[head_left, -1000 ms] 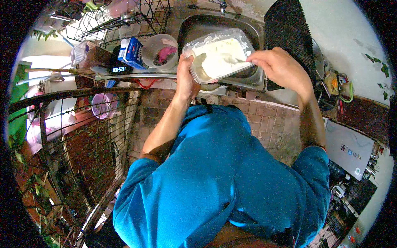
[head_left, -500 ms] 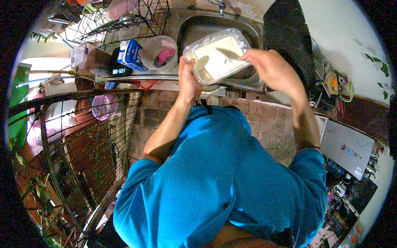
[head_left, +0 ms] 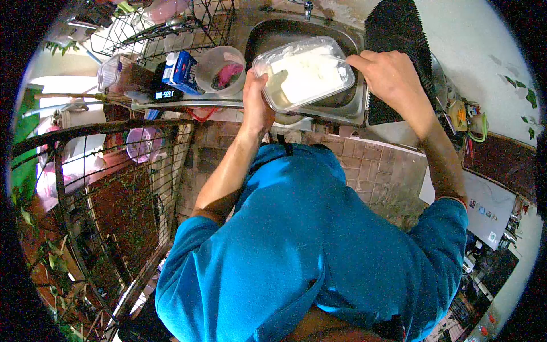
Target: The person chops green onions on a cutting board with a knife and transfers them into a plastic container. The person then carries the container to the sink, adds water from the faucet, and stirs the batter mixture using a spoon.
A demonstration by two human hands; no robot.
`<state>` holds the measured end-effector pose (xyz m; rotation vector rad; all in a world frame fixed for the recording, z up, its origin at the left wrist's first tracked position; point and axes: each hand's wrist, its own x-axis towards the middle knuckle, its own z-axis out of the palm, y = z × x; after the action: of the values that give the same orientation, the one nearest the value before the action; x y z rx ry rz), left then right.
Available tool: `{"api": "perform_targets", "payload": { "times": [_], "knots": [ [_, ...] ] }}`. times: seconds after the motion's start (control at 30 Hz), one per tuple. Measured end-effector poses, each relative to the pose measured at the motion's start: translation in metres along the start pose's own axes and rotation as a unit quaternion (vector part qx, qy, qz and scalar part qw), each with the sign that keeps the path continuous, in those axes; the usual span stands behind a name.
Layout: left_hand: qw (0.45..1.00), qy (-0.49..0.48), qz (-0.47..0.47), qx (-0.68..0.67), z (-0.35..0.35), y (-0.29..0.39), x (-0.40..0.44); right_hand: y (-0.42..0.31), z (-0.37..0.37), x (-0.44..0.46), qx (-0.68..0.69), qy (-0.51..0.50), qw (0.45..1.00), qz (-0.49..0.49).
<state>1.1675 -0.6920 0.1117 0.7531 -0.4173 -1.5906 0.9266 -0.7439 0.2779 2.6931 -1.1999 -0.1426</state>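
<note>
A clear plastic tub [head_left: 276, 91] with a thick white substance [head_left: 310, 74] inside is tilted over the sink [head_left: 268, 34]. My left hand [head_left: 257, 105] grips its left side, thumb over the rim. At the tub's right edge, my right hand [head_left: 390, 77] is closed in a pinch on a thin utensil [head_left: 336, 58] that reaches into the white substance; its far end is hidden there. The fingers of my right hand are beside the rim.
Left of the sink stand a round container [head_left: 221, 71] with something pink inside, a blue-and-white carton [head_left: 181, 73] and a black digital display [head_left: 165, 94]. Behind them is a wire rack [head_left: 199, 25]. A black spiky mat [head_left: 397, 34] leans at the sink's right.
My right hand has moved right and up along the tub, and its forearm has swung outward. The tub has tilted slightly, and the white substance is spread differently. My left hand keeps its grip.
</note>
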Motion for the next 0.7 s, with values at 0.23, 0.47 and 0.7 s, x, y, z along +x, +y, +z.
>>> {"api": "perform_targets", "payload": {
  "times": [0.23,0.47,0.7],
  "knots": [
    [0.999,0.002,-0.026,-0.025,-0.005,-0.004,0.003,-0.006,0.03,-0.014,0.248,-0.014,0.969,0.012],
    [0.998,-0.023,-0.049,-0.02,0.0,-0.001,0.004,-0.044,0.04,0.001,0.369,0.008,0.929,0.032],
    [0.997,-0.034,-0.052,-0.04,-0.004,-0.001,0.007,-0.034,0.033,-0.006,0.388,0.023,0.92,0.054]
  ]
}}
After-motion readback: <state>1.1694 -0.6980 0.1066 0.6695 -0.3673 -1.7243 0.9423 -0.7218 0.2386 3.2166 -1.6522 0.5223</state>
